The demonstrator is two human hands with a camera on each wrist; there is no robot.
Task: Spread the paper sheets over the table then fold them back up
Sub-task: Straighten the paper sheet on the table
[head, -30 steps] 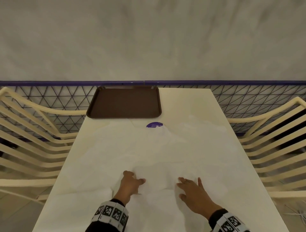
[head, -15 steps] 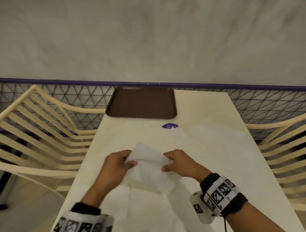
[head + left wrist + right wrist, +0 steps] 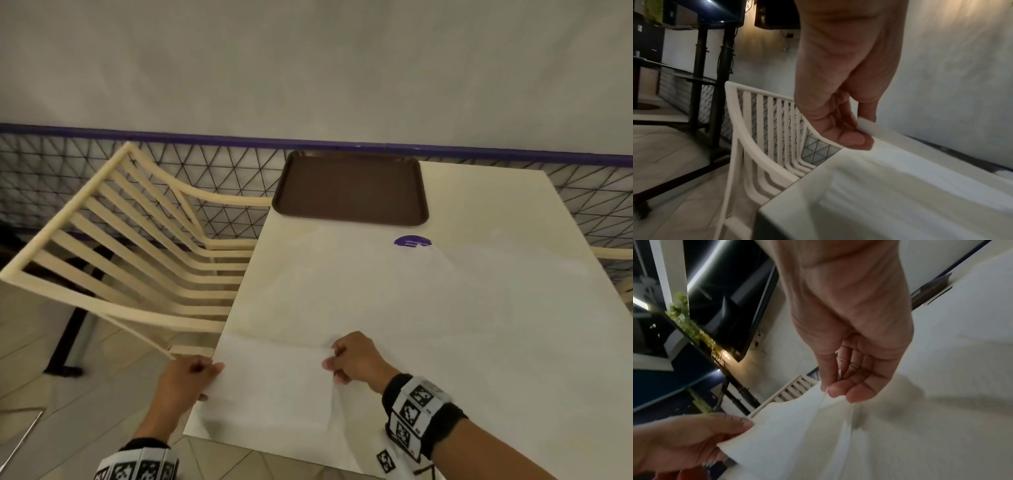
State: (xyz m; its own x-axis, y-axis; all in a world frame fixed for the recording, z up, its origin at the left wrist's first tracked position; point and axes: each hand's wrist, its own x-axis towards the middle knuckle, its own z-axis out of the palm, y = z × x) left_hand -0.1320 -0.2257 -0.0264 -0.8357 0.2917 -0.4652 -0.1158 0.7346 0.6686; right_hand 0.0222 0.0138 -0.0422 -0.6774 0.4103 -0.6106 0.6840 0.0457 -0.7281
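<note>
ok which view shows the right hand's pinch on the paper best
The right wrist view: the right hand shows thumb and fingertips pinching the paper at a raised crease. The head view shows that hand only from above, its fingers curled over the sheet. The left wrist view does not show it.

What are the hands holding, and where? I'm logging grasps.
Both pinch one paper sheet: left hand its left edge, right hand its right end.
</note>
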